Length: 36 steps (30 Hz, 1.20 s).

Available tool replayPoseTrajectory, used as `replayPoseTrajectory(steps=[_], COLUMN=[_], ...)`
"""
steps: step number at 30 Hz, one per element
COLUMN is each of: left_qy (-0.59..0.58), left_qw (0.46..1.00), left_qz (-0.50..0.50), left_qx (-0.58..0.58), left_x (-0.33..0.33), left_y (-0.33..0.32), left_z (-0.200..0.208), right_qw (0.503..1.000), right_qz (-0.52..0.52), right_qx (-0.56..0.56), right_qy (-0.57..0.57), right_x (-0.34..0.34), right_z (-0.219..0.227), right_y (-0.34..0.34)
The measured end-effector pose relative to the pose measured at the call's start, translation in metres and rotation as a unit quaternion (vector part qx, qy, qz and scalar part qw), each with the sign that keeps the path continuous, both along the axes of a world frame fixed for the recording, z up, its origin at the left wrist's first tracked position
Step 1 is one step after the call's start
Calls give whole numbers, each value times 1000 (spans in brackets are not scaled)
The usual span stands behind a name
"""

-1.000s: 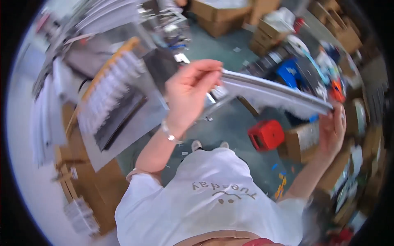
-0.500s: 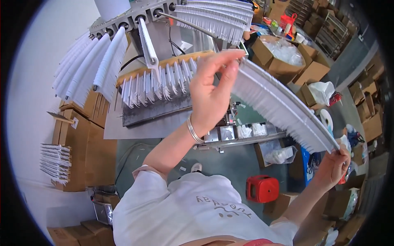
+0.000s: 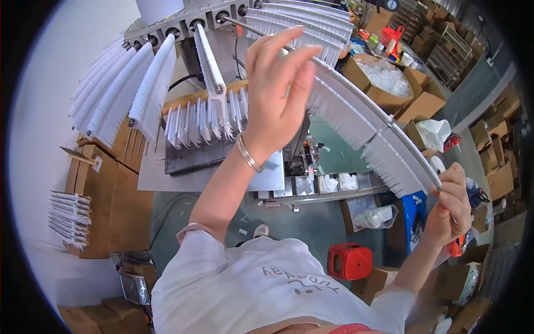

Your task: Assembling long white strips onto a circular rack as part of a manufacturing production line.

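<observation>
A long thin metal rod [image 3: 409,146] runs slantwise from upper left to lower right, with a dense row of thin white pieces [image 3: 345,114] hanging along it. My right hand [image 3: 449,209] is closed around its lower right end. Up by the other end, my left hand [image 3: 278,92] has its fingers stretched apart, in front of the rod; whether it touches the rod is hidden. Behind that hand, a bare metal spindle [image 3: 239,23] sticks out from the grey machine head [image 3: 183,25], roughly in line with the rod. Other spindles carry similar white rows [image 3: 153,83].
Below the machine head, a dark tray [image 3: 194,158] holds several upright white pieces. A metal rail with small bins [image 3: 328,183] crosses the middle. Open cardboard boxes [image 3: 384,83] stand at right, and a red stool [image 3: 350,261] on the floor. Brown cartons [image 3: 130,211] are at left.
My left hand has spread its fingers and shifted up and slightly left. The rod and my right hand have moved up and left, its upper end now nearer the bare spindle.
</observation>
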<state>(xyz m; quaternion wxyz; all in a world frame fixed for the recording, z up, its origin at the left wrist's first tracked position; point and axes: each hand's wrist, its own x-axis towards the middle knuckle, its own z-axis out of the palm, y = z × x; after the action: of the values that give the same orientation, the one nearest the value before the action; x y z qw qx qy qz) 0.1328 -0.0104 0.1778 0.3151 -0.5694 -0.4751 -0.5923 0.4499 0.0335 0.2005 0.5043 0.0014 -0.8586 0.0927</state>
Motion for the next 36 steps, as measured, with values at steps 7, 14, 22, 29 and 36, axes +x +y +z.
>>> replayPoseTrajectory(steps=[7,14,22,29,36], left_qy=[145,145,66,-19,-42], left_qw=[971,955,968,990,982], left_qz=[-120,-172,-210,-136,-136], left_qx=[-147,-194,-122,-26,-126], left_x=[26,29,25,33,36], left_y=[-10,-9,-9,-46,-74], left_z=[34,38,30,-13,-52], right_qw=[998,999,999,997,991], right_qz=[-9,9,-5,-9,-17], right_qx=[49,42,40,65,93], right_qy=[-26,-10,-7,-31,-97], right_x=[-22,-25,-25,-50,-129], right_z=[9,6,3,12,27], right_y=[2,5,5,7,27])
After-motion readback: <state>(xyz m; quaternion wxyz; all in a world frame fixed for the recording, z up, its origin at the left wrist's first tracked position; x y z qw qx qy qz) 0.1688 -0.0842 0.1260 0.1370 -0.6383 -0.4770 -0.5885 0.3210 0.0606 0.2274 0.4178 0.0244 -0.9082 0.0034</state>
